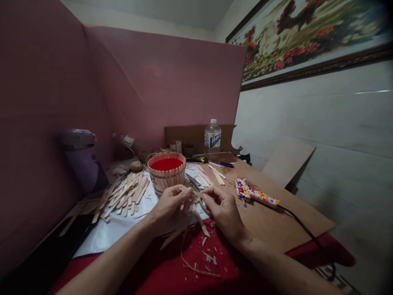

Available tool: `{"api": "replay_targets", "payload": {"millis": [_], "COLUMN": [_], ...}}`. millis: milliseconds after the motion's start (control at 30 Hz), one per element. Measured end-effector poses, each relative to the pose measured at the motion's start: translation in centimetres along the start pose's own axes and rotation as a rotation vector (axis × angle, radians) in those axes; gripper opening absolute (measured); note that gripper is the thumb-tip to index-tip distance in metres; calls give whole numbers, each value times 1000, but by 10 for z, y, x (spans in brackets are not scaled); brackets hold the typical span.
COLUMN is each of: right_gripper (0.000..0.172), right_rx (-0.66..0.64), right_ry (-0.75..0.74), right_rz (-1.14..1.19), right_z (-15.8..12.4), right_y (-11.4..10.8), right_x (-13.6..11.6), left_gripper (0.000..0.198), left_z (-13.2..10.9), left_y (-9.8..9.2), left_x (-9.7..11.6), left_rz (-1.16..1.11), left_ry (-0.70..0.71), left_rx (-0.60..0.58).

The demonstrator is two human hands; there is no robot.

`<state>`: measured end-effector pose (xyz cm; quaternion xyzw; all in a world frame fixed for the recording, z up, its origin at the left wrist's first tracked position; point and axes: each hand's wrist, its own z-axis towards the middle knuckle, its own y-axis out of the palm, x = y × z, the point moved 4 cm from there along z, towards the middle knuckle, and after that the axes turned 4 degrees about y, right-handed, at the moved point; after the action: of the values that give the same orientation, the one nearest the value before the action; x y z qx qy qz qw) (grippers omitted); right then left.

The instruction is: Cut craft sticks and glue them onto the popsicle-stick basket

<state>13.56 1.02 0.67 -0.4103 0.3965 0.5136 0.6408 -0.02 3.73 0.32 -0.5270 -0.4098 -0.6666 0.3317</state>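
My left hand (170, 203) and my right hand (223, 211) meet over the near part of the table, fingers pinched together on a small piece made of wooden craft sticks (196, 205). A strand of twine (196, 268) hangs from it and curls over the red cloth (172, 270). Just behind my hands stands a round red basket (166, 170) walled with upright sticks.
A pile of loose craft sticks (124, 196) lies to the left on white paper. A flowered glue gun (256, 194) with a black cord rests on brown cardboard (276, 217) at right. At the back stand a water bottle (212, 137), a pen and a pink partition.
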Motion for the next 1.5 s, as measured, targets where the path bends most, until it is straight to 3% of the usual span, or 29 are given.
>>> {"api": "replay_targets", "payload": {"millis": [367,500,633,967,1167,1333,1500], "right_gripper": [18,17,15,17,18,20,21], "right_rx": [-19,19,31,61,83,65,18], "right_ry": [217,206,157,42,58,69,143], "right_rz": [218,225,197,81,84,126,310], "right_z": [4,4,3,2,2,1,2], "right_y": [2,1,1,-2,-2,-2,0], "right_x": [10,7,8,7,8,6,4], "left_gripper": [34,28,23,26,34,22,19], "left_z": [0,3,4,7,6,5,3], "left_y": [-2,-10,-16,-15,-17,-21,-18], "left_x": [2,4,10,8,10,14,15], "left_rz": [12,-11,64,220,186,419,474], "left_ry": [-48,-22,99,190,176,246,245], "left_rx": [17,80,146,134,149,225,162]}}
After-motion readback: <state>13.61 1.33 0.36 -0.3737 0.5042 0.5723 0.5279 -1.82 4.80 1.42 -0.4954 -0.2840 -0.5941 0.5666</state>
